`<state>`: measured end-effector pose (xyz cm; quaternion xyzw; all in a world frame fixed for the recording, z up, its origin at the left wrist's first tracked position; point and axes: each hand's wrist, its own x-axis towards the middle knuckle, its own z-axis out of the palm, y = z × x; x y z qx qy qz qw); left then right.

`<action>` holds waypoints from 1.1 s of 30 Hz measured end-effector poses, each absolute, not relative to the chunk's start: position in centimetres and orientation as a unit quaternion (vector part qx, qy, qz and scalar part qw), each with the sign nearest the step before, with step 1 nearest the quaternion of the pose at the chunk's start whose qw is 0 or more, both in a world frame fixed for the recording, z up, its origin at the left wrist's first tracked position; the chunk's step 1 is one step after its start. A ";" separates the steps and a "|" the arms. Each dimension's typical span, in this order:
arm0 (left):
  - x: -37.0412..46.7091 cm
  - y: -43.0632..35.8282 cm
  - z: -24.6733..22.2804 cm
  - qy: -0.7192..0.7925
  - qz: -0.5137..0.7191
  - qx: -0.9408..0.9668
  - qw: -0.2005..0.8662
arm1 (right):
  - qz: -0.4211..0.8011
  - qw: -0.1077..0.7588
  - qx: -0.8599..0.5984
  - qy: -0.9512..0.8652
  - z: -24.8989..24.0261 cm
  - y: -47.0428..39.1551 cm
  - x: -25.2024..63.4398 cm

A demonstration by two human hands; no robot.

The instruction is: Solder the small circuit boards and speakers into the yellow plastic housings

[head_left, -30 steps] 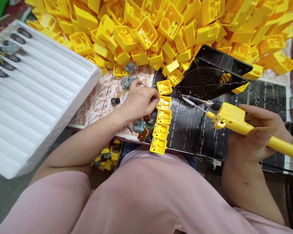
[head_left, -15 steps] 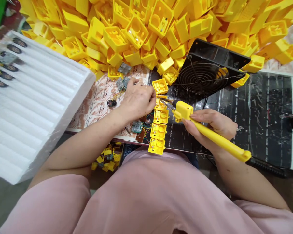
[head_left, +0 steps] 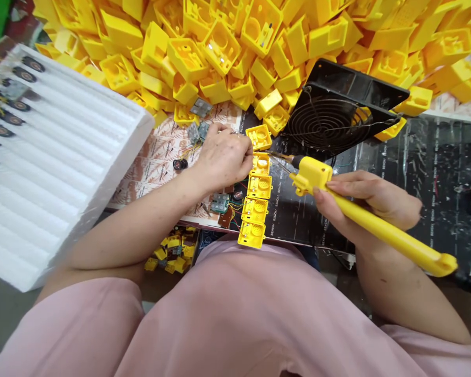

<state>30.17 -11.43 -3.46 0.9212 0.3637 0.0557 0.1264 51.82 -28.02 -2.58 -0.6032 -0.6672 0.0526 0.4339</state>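
Note:
My right hand [head_left: 377, 196] grips a yellow soldering iron [head_left: 384, 228] by its long handle. The iron's thin metal tip points left, just right of a short column of yellow plastic housings [head_left: 259, 186]. Over the left side of that column my left hand [head_left: 228, 159] is closed, fingertips together by the second housing from the top; what they pinch is hidden. Below that hand lie a green circuit board [head_left: 220, 202] with coloured wires and a brown board [head_left: 225, 218]. A small black round part [head_left: 179, 164] rests left of the wrist.
A large heap of yellow housings [head_left: 188, 60] fills the back. A black fan [head_left: 325, 123] stands behind the iron. On the left, a white foam tray [head_left: 86, 141] holds round parts with wires. A container of yellow pieces [head_left: 176, 251] sits below the table edge.
My right hand has drawn the soldering iron to the right, so its tip is now away from the second housing. My left hand has stayed almost in place.

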 end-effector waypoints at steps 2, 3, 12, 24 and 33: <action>30.1 -11.3 -3.4 0.360 0.053 0.924 0.118 | 0.002 0.453 -0.572 -0.684 -2.7 -28.2 51.8; 30.1 -11.3 -3.4 0.359 0.051 0.925 0.114 | -0.024 0.463 -0.559 -0.688 -2.8 -28.2 51.8; 29.6 -11.3 -3.4 0.357 0.049 0.921 0.148 | 0.018 0.453 -0.602 -0.657 -3.2 -29.0 51.7; 28.9 -11.4 -2.3 0.356 0.010 0.911 0.209 | 0.042 0.412 -0.563 -0.715 -2.4 -28.6 52.4; 29.9 -10.7 -2.0 0.316 -0.026 0.937 0.146 | 0.068 0.399 -0.513 -0.757 -2.2 -26.8 52.8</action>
